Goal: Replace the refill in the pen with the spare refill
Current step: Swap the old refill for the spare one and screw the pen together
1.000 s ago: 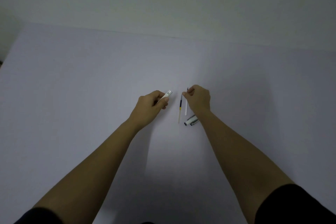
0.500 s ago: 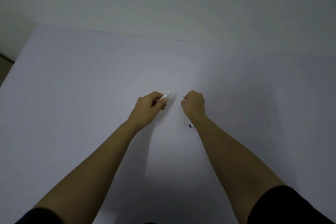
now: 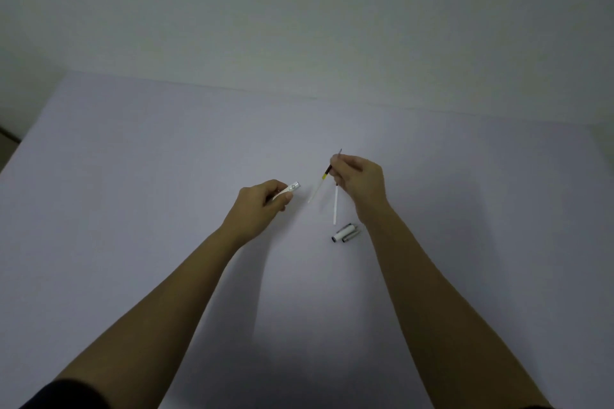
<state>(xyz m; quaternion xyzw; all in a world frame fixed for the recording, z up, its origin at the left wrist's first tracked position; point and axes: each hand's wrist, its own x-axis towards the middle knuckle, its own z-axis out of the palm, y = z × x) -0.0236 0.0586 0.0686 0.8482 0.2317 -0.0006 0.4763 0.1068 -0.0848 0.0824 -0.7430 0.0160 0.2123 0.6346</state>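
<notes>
My left hand (image 3: 262, 206) is closed around the white pen barrel (image 3: 288, 191), whose open end points right and away from me. My right hand (image 3: 360, 186) pinches a thin refill with a yellow band (image 3: 321, 180) near its tip. This refill slants down to the left, its lower end a short gap from the barrel's mouth. A second, plain white refill (image 3: 335, 207) lies on the table just below my right fingers, its upper end hidden by them. The pen cap (image 3: 345, 233) lies beside my right wrist.
Everything rests on a pale lilac table (image 3: 133, 209) that meets a plain wall at the back. The table's left edge shows at the far left. My dark sleeves show at the bottom corners.
My right hand has taken the yellow-banded refill and swung its lower end left towards the barrel. The white refill and the cap show again. My left hand has stayed put.
</notes>
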